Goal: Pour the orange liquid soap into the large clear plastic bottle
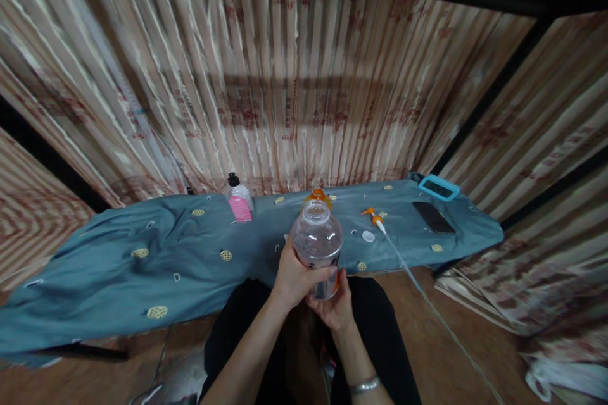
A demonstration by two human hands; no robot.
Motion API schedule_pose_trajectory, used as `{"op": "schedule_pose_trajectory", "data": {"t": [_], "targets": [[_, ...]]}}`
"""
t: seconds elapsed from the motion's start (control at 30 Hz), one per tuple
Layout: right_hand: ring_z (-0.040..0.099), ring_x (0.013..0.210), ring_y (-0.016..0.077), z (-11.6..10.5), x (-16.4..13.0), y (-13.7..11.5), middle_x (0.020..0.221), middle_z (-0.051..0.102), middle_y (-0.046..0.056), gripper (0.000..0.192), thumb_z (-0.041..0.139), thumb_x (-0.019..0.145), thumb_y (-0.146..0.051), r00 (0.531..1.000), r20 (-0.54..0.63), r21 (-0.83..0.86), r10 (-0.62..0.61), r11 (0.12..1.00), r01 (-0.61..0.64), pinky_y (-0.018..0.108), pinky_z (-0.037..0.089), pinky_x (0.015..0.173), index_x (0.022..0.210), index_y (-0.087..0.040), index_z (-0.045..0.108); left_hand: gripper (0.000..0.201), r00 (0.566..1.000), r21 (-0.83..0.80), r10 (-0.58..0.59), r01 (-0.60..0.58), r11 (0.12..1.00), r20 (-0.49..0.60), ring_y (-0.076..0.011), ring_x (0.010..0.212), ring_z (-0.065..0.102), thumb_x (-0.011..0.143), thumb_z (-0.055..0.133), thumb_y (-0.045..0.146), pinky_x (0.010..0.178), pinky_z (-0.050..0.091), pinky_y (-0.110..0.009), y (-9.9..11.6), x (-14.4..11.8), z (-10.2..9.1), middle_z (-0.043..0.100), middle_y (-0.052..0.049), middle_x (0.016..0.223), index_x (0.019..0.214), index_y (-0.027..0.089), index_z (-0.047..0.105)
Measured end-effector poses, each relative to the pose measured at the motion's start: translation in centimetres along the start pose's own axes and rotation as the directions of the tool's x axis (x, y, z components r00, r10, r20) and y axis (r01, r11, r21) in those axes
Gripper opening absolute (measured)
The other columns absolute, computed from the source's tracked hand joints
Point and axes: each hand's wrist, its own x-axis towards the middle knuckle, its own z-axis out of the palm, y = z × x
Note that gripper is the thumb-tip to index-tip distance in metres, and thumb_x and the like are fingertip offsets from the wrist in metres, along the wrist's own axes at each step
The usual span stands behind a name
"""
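A clear plastic bottle (pixel 317 234), its mouth uncapped, is held over the table's front edge. My left hand (pixel 299 275) wraps round its side, thumb across the front. My right hand (pixel 338 307) supports it from below and the right, fingers curled against its lower part. Just behind it stands an amber bottle (pixel 318 195), mostly hidden by the clear one. To the right, an orange-and-white pump head (pixel 377 221) with a long tube lies on the cloth. A white cap (pixel 368 236) rests beside the pump.
A pink-labelled bottle with a black cap (pixel 240 202) stands at the back left. At right lie a dark phone (pixel 434 218) and a blue-framed object (pixel 439 188). The teal patterned cloth (pixel 109 278) covers the table; striped curtains (pixel 294 76) hang behind, with dark frame bars around.
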Motion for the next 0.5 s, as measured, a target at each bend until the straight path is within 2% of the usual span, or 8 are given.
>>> {"op": "schedule_pose_trajectory", "data": {"t": [0.17,0.33,0.5], "targets": [[0.072,0.079,0.0208,-0.9,-1.6,-1.1,0.095,0.076,0.007,0.058,0.067,0.074,-0.07,0.998,0.063,0.034,-0.009,0.999,0.007,0.038,0.059,0.066,0.102,-0.018,0.07,0.07,0.992,-0.068,0.027,-0.018,0.997,0.124,-0.03,0.105,0.068,0.05,0.088,0.029,0.097,0.055,-0.045,1.1,-0.4,1.5,0.072,-0.009,0.104,0.112,0.017,0.059],[0.075,0.082,0.0207,-0.1,-3.5,-2.3,0.094,0.079,0.006,0.047,0.08,0.07,-0.054,0.991,0.12,0.112,-0.061,0.993,0.047,0.035,0.062,0.065,0.098,-0.018,0.073,0.063,0.985,-0.132,0.031,-0.009,0.991,0.169,-0.0303,0.102,0.068,0.05,0.089,0.032,0.094,0.056,-0.046,2.1,-0.5,2.3,0.072,-0.008,0.1,0.105,0.017,0.061],[0.077,0.081,0.0204,1.1,-4.8,-2.7,0.093,0.08,0.007,0.042,0.084,0.068,-0.046,0.99,0.091,0.153,-0.106,0.984,0.091,0.03,0.064,0.061,0.097,-0.018,0.075,0.073,0.982,-0.13,0.034,-0.009,0.991,0.188,-0.031,0.102,0.068,0.052,0.09,0.036,0.094,0.056,-0.046,1.9,-0.3,2.7,0.072,-0.008,0.098,0.115,0.018,0.06]]}}
